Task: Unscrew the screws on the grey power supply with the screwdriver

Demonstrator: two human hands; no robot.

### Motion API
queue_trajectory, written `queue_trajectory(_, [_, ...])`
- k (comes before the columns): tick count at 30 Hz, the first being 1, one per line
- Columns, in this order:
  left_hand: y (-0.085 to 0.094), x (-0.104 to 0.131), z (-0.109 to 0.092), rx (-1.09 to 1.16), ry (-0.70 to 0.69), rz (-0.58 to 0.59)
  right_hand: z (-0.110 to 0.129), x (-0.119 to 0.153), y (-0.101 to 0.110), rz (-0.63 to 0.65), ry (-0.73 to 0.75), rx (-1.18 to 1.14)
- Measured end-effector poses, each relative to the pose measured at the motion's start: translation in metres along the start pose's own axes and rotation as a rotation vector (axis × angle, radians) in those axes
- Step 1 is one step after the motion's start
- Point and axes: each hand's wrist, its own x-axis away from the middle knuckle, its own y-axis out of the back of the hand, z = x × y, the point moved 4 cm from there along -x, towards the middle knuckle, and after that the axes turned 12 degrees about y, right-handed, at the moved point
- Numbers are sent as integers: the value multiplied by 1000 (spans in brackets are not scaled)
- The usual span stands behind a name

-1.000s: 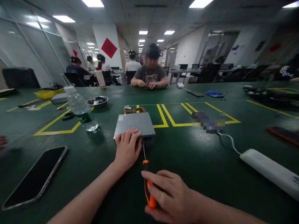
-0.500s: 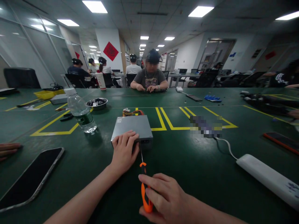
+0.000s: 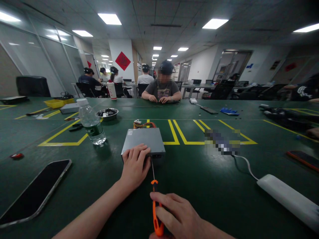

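Observation:
A grey metal computer power supply [image 3: 142, 137] lies flat on the green table, its bundle of coloured cables [image 3: 144, 124] at the far side. My left hand [image 3: 136, 162] grips its near left corner, fingers over the top and thumb down the front face. In my right hand [image 3: 174, 212] is a screwdriver [image 3: 157, 215] with an orange and black handle, held between thumb and fingers. Its thin shaft points away from me, and the tip is at the front face of the power supply, close to my left thumb. What the tip touches is too small to tell.
A water bottle [image 3: 92, 124] and a metal bowl [image 3: 107, 114] of small parts stand to the left. Nearer lies a phone [image 3: 37, 189]; a small red object [image 3: 17, 156] is beyond it. On the right is a white power strip [image 3: 286, 196]. A person [image 3: 161, 88] sits opposite.
The view has tilted up slightly, so everything sits lower. Another person's hand at the left edge is gone, and a small red object shows there. Both my hands keep their grips.

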Motion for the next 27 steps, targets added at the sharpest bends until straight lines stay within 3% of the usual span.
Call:
queue_trajectory(4, [0,0,0,9,14,15,3,-4,-1,68,37,28])
queue_trajectory(11, [-1,0,1,16,30,25,2,4,0,8,-7,15])
queue_trajectory(18, [0,0,0,11,28,23,3,2,-4,164,-70,-46])
queue_trajectory(24, [1,0,0,10,29,26,1,10,4,-9,-67,-22])
queue_trajectory(27, [1,0,-1,8,33,26,1,7,6,28,-86,-20])
